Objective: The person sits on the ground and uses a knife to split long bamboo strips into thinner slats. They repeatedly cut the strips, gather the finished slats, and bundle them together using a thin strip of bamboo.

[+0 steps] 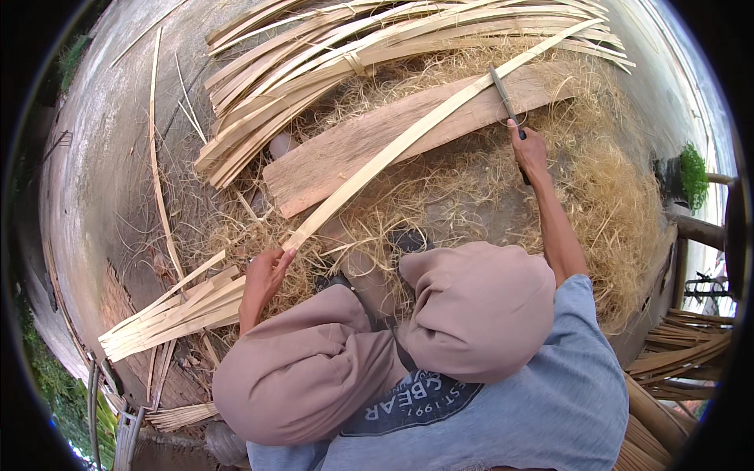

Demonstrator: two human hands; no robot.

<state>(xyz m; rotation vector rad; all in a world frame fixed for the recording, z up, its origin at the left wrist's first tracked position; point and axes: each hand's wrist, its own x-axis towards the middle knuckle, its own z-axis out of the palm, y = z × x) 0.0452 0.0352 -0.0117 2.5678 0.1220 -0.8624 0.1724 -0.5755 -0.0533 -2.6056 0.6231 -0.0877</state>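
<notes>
My left hand (267,275) is closed on the near end of a long, pale bamboo strip (385,158). From there the strip runs up to the right, across a flat wooden board (345,153), and past the board's far edge. My right hand (530,153) grips the dark handle of a knife (500,90). The knife's blade points away from me, its tip close to the strip near the board's right part. Whether the blade touches the strip, I cannot tell.
Beyond the board lies a large bundle of bamboo strips (298,67). A smaller bundle (177,314) rests at the left. Curly shavings (605,228) cover the floor around the board, thickest at the right. More strips (683,349) are stacked at the far right, near a potted plant (691,177).
</notes>
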